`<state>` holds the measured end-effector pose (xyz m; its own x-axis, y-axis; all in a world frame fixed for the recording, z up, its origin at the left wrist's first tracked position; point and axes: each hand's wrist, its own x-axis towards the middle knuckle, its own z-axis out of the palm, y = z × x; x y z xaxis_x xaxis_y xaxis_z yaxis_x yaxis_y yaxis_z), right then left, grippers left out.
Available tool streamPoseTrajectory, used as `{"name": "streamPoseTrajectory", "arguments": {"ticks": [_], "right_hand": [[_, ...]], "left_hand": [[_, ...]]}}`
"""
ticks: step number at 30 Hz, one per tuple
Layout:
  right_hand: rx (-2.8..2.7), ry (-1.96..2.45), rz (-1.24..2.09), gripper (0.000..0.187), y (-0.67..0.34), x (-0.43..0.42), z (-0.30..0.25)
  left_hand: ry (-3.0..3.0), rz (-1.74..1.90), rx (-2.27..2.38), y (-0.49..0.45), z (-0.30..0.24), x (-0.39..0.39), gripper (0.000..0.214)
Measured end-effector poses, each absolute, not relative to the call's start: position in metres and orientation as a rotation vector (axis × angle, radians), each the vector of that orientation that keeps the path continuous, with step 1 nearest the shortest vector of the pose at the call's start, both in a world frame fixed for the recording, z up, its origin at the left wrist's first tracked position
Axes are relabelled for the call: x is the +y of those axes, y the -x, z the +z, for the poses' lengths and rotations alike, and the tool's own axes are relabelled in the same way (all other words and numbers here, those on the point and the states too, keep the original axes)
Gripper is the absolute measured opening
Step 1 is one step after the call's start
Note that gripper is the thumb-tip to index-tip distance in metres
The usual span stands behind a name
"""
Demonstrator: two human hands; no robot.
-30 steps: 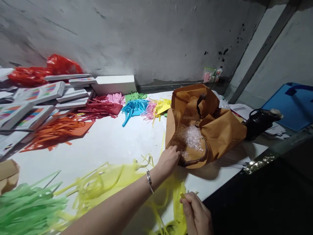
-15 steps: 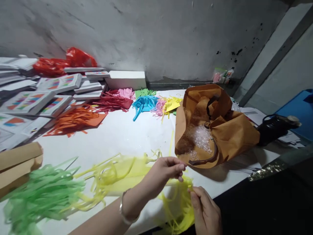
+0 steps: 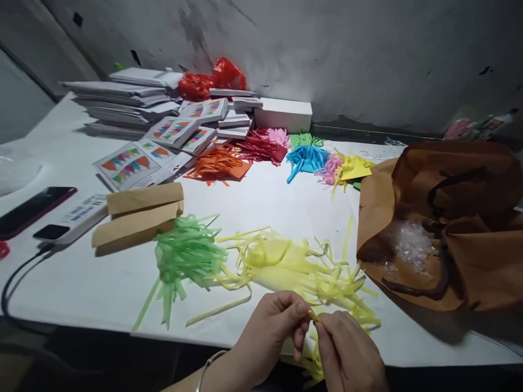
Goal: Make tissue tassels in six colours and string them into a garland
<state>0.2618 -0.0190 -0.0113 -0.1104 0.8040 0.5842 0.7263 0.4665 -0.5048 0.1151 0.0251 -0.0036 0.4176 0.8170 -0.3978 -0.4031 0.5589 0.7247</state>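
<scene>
My left hand [image 3: 272,332] and my right hand [image 3: 347,354] meet at the table's near edge, both pinching the end of a yellow paper strip [image 3: 314,316] between thumb and fingers. Just beyond them lies a loose pile of yellow paper strips [image 3: 294,261], with a bundle of green paper strips [image 3: 186,256] to its left. A silver bracelet [image 3: 206,366] is on my left wrist.
An open brown fabric bag [image 3: 449,228] holding clear plastic bits lies at the right. Two brown paper rolls [image 3: 139,215], a phone [image 3: 35,204] and a power bank [image 3: 71,218] sit at the left. Coloured fringed paper [image 3: 261,152] and stacked white boxes [image 3: 171,120] fill the back.
My left hand has drawn back from the brown bag and joined the right hand on a yellow strip. The view has swung left, showing the phone and paper rolls.
</scene>
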Motion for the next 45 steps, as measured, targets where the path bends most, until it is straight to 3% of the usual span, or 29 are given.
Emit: {"name": "streamPoseTrajectory", "arguments": {"ticks": [11, 20, 25, 36, 38, 45], "right_hand": [[-2.035, 1.28, 0.204, 0.021, -0.247, -0.011, 0.01], [-2.135, 1.246, 0.422, 0.023, -0.255, -0.004, 0.017], [-2.009, 1.325, 0.578, 0.024, -0.25, -0.008, 0.008], [-2.046, 1.204, 0.735, 0.019, -0.252, -0.008, 0.0], [-2.087, 1.157, 0.736, 0.012, -0.254, -0.006, 0.0], [-2.141, 1.022, 0.426, 0.014, -0.234, -0.002, -0.003]], "left_hand": [[-1.077, 0.961, 1.002, -0.091, -0.008, 0.022, 0.05], [-1.679, 1.037, 0.912, -0.076, 0.0, 0.022, 0.031], [-1.349, 0.959, 0.949, -0.071, -0.004, 0.02, 0.019], [-0.775, 0.647, 0.823, -0.066, 0.0, 0.023, 0.042], [-0.92, 0.664, 0.845, -0.062, 0.0, 0.022, 0.035], [-1.84, 0.832, 1.014, -0.047, -0.002, 0.011, 0.016]]}}
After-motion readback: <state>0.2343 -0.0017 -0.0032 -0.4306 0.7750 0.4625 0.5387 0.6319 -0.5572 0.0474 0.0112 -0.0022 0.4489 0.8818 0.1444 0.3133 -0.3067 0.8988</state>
